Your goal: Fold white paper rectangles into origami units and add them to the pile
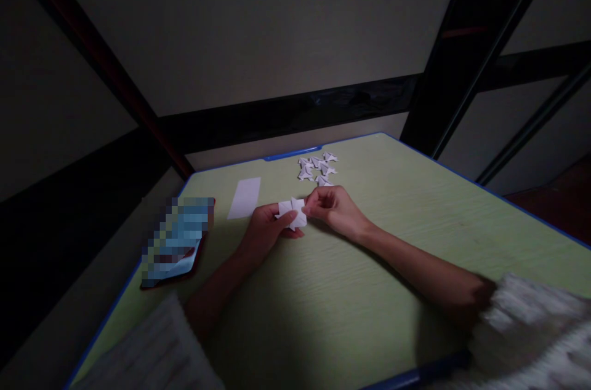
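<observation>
Paper (300,214), folded small, is right of the flat sheet (244,198); the left hand (268,230), partly closed, grips it while the right hand (334,208) pinches the edge farther from that sheet (long axis unclear).

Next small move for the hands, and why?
Probably press a crease at the folded paper's right edge with the right hand: its fingertips are at that edge, while the left hand steadies the piece, thumb on top.

Figures (316,162) behind paper (300,216), sheet (244,198) left (on table (351,291))
</observation>
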A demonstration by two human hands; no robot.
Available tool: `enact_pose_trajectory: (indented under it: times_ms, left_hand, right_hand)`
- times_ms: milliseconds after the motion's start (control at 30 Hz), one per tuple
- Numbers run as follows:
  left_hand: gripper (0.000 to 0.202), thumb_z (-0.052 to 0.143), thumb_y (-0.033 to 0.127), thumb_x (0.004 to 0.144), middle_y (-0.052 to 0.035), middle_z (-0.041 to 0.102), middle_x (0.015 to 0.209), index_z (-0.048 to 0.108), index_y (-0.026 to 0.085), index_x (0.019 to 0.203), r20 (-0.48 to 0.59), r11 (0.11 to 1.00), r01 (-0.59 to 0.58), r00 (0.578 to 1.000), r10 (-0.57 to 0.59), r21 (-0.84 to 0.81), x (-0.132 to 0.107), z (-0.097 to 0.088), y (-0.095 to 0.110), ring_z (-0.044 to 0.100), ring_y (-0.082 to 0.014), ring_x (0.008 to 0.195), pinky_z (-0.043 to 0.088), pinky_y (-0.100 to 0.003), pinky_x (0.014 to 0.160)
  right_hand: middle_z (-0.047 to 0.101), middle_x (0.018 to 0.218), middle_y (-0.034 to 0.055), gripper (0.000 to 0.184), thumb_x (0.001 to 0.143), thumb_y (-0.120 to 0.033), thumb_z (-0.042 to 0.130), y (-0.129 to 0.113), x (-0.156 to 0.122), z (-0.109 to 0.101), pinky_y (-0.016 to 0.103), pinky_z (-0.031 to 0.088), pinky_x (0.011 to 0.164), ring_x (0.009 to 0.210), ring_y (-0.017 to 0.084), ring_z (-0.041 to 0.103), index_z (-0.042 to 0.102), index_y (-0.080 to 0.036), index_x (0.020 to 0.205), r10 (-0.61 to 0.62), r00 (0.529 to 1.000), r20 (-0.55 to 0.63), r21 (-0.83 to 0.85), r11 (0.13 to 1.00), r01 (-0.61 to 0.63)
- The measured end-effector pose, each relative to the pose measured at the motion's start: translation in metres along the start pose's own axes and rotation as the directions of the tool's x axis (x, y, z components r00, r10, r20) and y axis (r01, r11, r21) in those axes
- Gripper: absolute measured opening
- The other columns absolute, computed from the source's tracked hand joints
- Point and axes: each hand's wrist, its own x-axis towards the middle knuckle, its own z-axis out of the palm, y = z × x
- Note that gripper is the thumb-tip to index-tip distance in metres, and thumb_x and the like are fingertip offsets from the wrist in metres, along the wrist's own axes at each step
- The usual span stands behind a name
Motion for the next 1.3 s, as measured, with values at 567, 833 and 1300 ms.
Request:
enact_pose_trajectory:
  times_ms: [567, 833, 1300]
  left_hand:
    - [0.015, 0.058, 0.024, 0.061, -0.0007, 0.061, 0.051, 0.06, 0.009, 0.062, 0.032, 0.974, -0.095, 0.995, 0.091, 0.206, -0.0014, 0.0011, 0.0011, 0.055, -0.0108, 0.043, 0.044, -0.02, 0.042]
    - [0.012, 0.054, 0.021, 0.06, 0.0007, 0.058, 0.044, 0.057, 0.01, 0.057, 0.065, 0.979, -0.075, 0.996, 0.064, 0.191, 0.0001, 0.0005, -0.0007, 0.053, -0.0099, 0.039, 0.042, -0.02, 0.041]
    - [0.015, 0.057, 0.024, 0.058, -0.0007, 0.06, 0.051, 0.058, 0.01, 0.063, 0.048, 0.991, -0.051, 0.998, 0.045, 0.125, 0.0006, -0.0003, -0.0004, 0.055, -0.0103, 0.042, 0.045, -0.021, 0.042]
  right_hand:
    - [0.043, 0.046, -0.0055, 0.021, 0.066, -0.03, 0.056, 0.0016, 0.0012, 0.0027, 0.019, 0.025, 0.042, 0.042, 0.005, 0.037, 0.044, -0.014, 0.059, 0.004, 0.984, 0.179, -0.056, 0.998, 0.006]
    - [0.041, 0.046, -0.0057, 0.013, 0.071, -0.017, 0.049, -0.0014, -0.0008, 0.0015, 0.019, 0.023, 0.042, 0.042, 0.004, 0.034, 0.043, -0.014, 0.06, 0.012, 0.975, 0.22, -0.08, 0.997, 0.006]
    - [0.045, 0.047, -0.0048, 0.022, 0.066, -0.03, 0.057, 0.0006, 0.001, -0.0011, 0.019, 0.027, 0.043, 0.043, 0.005, 0.037, 0.043, -0.014, 0.06, 0.017, 0.977, 0.212, -0.043, 0.999, -0.008]
